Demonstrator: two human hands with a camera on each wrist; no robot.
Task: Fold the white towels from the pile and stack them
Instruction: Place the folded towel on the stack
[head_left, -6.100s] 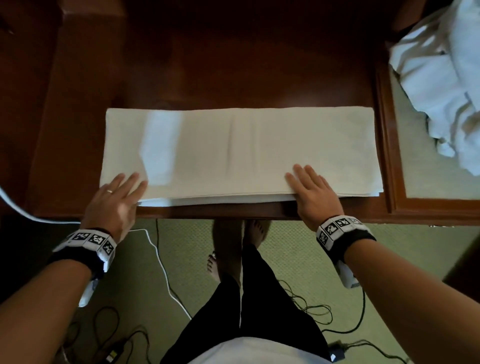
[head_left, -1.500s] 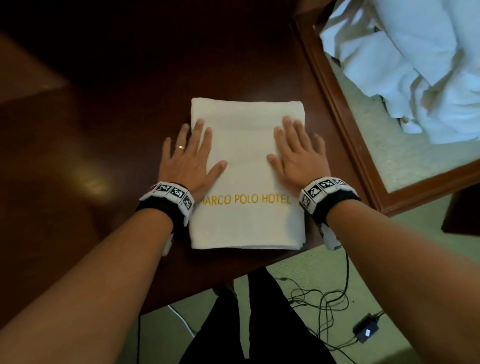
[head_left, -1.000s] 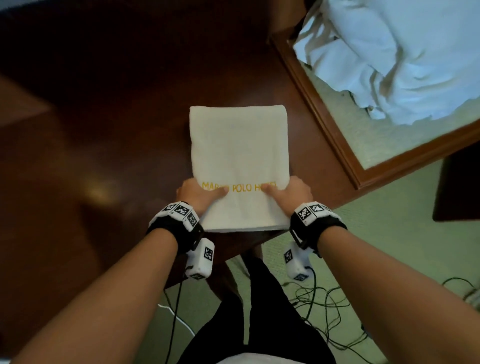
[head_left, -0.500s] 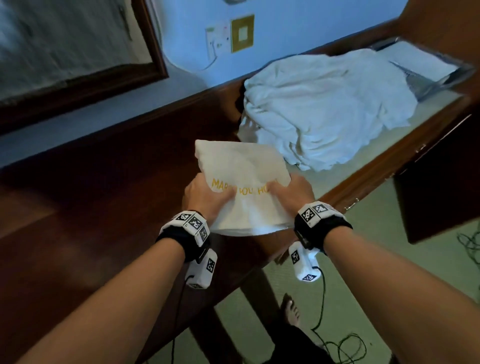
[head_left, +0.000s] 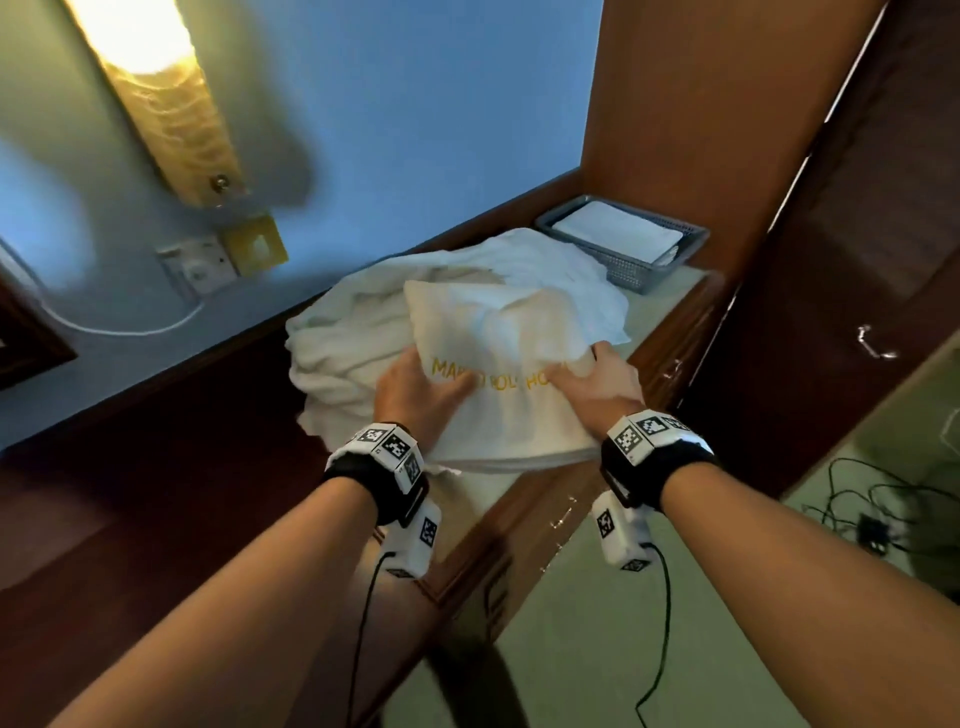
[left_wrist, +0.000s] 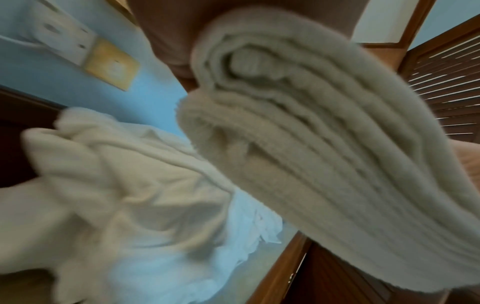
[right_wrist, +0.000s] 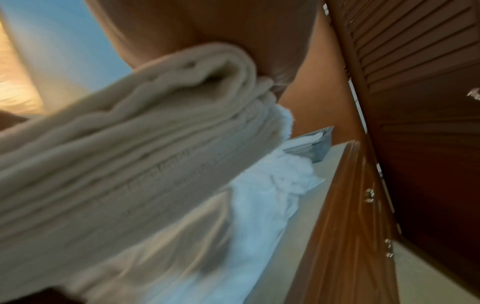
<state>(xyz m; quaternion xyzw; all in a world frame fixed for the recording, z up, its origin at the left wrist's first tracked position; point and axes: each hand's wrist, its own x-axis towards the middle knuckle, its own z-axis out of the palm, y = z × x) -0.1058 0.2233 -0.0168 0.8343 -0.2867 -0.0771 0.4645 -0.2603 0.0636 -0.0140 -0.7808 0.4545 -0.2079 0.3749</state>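
Observation:
A folded white towel (head_left: 498, 364) with gold hotel lettering hangs in the air above the pile of loose white towels (head_left: 353, 332). My left hand (head_left: 421, 395) grips its near left edge, thumb on top. At the near right edge my right hand (head_left: 597, 379) grips it the same way. The left wrist view shows the towel's stacked folded layers (left_wrist: 298, 144) from below, with the pile (left_wrist: 116, 195) under it. From the right wrist the same layers (right_wrist: 135, 154) fill the frame, blurred. Behind the pile a grey basket (head_left: 631, 267) holds folded white towels (head_left: 618, 231).
The pile lies on a pale-topped wooden counter (head_left: 670, 296) with drawers along its front. A tall wooden panel (head_left: 691, 119) and a dark louvred wardrobe door (head_left: 857, 249) rise at the right. A lit wall lamp (head_left: 156, 78) and sockets (head_left: 202, 265) are on the blue wall. Cables (head_left: 872, 519) lie on the floor.
I flattened the folded towel on the dark table, gripped its near edge with both hands, lifted it and carried it right over the loose pile. My view swung up toward the wall and basket.

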